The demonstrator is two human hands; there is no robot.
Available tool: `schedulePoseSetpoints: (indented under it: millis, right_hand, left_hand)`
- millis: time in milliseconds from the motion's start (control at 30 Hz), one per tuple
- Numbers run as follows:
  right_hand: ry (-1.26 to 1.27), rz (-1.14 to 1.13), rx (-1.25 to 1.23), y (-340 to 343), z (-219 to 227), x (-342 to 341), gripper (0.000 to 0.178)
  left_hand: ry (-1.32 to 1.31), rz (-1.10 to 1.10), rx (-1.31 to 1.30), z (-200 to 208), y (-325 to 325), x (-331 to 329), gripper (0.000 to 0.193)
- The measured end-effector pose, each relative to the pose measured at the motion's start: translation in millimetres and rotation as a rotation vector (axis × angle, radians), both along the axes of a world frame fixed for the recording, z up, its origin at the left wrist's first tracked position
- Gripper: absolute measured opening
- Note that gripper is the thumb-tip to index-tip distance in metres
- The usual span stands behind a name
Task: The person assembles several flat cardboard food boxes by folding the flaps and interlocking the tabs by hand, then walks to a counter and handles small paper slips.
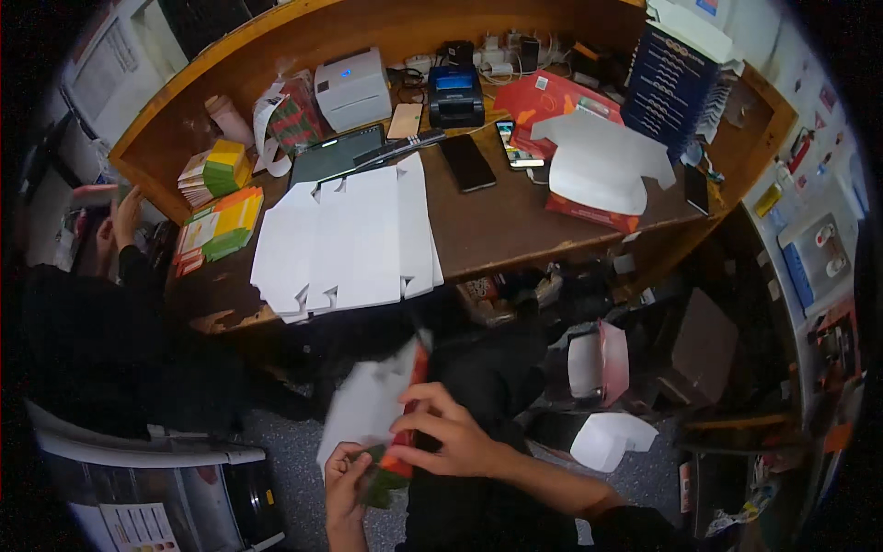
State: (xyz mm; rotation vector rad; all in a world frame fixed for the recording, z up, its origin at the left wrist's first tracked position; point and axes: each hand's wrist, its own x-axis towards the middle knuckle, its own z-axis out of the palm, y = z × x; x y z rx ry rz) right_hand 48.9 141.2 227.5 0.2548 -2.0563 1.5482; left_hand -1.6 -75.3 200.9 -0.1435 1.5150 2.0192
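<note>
While the carton blank (366,409) sits over the lap, just below the desk edge, both hands are on it. White inner face shows, red and green on its right side; upper end is motion-blurred. Left hand (346,483) comes up from the bottom edge, wrist near upright, fingers curled, pinching the lower end by the green part. Right hand (449,437) reaches in from lower right, forearm slanting up-left, fingers bent and spread along the red edge, thumb side low; can't tell if it grips or only presses. Desk (501,221) ahead: stack of white blanks (354,235) nearest, yellow-green folded cartons (221,225) left of it, dark phone (467,163) right. Behind: white printer (352,87). Far right: dark-blue box (671,87) standing up. White cut piece (612,440) lies right of the lap. Co-worker's hand (126,219) at far left, well apart.
</note>
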Motion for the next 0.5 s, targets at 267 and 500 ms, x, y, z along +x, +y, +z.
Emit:
schedulePoseSetpoints:
  millis: [267,500]
  right_hand:
    - [-0.293,0.114,-0.045,-71,-2,-3,0.029]
    - [-0.242,-0.071,-0.037,-95,-20,-12,0.024]
  left_hand:
    - [0.190,0.401,0.026,-23,-59,26,0.009]
    - [0.548,0.453,-0.280,-15,-52,19,0.010]
